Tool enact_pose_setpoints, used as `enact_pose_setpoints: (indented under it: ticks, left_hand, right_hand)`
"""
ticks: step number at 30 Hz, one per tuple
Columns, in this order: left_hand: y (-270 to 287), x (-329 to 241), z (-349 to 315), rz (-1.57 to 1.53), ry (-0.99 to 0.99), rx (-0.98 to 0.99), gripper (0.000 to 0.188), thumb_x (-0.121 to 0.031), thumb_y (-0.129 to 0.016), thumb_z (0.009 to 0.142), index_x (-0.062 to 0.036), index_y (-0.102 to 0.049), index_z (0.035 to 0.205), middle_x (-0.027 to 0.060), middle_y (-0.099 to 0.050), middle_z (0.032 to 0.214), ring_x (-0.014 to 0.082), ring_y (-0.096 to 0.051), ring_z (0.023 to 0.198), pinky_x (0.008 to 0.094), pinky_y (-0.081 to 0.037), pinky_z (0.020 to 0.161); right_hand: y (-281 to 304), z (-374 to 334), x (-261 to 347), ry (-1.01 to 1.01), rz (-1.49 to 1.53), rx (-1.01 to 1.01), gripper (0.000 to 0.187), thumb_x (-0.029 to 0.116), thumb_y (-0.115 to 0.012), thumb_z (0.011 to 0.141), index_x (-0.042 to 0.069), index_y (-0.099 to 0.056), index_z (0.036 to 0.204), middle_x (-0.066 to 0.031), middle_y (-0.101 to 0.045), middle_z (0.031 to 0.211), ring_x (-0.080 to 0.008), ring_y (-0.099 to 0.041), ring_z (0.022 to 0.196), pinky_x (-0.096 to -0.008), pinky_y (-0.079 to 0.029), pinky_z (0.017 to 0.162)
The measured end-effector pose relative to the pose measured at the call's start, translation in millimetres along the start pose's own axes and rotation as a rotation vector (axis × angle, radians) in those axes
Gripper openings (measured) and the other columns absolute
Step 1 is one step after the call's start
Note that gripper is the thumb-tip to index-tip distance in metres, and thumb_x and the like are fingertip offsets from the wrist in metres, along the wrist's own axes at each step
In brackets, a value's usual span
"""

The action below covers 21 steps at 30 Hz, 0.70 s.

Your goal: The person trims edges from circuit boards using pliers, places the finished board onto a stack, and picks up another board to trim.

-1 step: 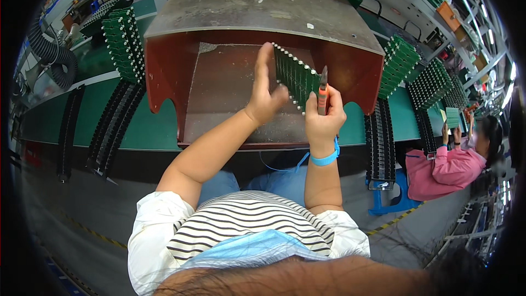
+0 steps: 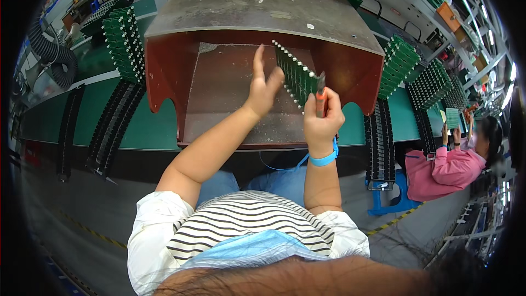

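My right hand point(image 2: 324, 121) is closed around a green circuit board point(image 2: 293, 75) and a pair of orange-handled cutters point(image 2: 321, 86), whose tip points up. The board stands upright and slanted, with small white parts along its edges. To its left my left hand point(image 2: 264, 92) is raised with the fingers stretched out and holds nothing. Its thumb comes close to the board; whether they touch I cannot tell. Both hands are at the open front of a dark red box point(image 2: 159, 71) with a worn grey top. Small bits lie scattered on its floor.
Racked green boards stand at the left point(image 2: 121, 44) and right point(image 2: 399, 66) of the box, beside black rails point(image 2: 379, 148) jutting past the green bench point(image 2: 241, 143). A ribbed grey hose point(image 2: 57, 57) bends at far left. A co-worker in pink point(image 2: 446, 172) sits at right, holding a board.
The board and cutters in my right hand have tilted slightly to the left. My left hand has shifted a little left and its fingers have dropped slightly.
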<state>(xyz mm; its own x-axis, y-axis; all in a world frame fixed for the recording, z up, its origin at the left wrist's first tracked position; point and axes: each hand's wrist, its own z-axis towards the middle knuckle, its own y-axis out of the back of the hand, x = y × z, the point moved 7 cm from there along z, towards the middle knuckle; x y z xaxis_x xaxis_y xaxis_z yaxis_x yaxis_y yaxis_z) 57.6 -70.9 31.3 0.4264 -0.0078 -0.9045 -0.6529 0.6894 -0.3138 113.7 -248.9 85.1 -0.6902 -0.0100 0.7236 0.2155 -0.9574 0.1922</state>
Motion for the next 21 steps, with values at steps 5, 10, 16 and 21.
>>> enact_pose_setpoints:
  ticks: [5,10,16,21]
  left_hand:
    - [5.8,36.9,14.1,-0.782,0.705,0.237,0.099,-0.081,-0.064,0.074,-0.0111,-0.049,0.142,0.0291,-0.055,0.131,0.0419,-0.064,0.108,0.0515,-0.053,0.093]
    - [24.2,13.3,33.5,-0.810,0.404,0.263,0.089,-0.080,-0.059,0.077,-0.0108,-0.057,0.133,0.0248,-0.064,0.119,0.0372,-0.067,0.103,0.0469,-0.055,0.089]
    - [66.5,2.8,50.3,-0.799,0.128,-0.019,0.082,-0.075,-0.062,0.079,-0.0124,-0.058,0.131,0.0193,-0.067,0.120,0.0320,-0.069,0.104,0.0421,-0.056,0.086]
    - [65.9,-19.2,45.9,-0.729,-0.041,-0.045,0.088,-0.070,-0.065,0.077,-0.0106,-0.051,0.140,0.0217,-0.064,0.128,0.0340,-0.066,0.112,0.0442,-0.055,0.091]
  right_hand:
    - [-28.9,-35.2,33.0,0.645,-0.007,0.286,0.036,0.001,-0.074,0.064,0.007,-0.067,0.099,-0.0076,-0.071,0.101,-0.0247,-0.060,0.074,-0.0322,-0.047,0.067]
    - [-42.5,-44.8,32.3,0.630,-0.198,0.389,0.039,0.000,-0.075,0.061,0.007,-0.067,0.099,-0.0083,-0.069,0.096,-0.0265,-0.058,0.073,-0.0355,-0.050,0.070]
    - [-23.2,-42.2,-7.6,0.328,-0.300,0.354,0.035,0.005,-0.074,0.066,0.011,-0.066,0.100,-0.0054,-0.068,0.096,-0.0266,-0.060,0.078,-0.0352,-0.049,0.070]
    - [-23.9,-57.6,-25.8,0.160,-0.385,0.420,0.034,0.005,-0.073,0.069,0.010,-0.066,0.101,-0.0055,-0.066,0.090,-0.0283,-0.060,0.077,-0.0369,-0.050,0.069]
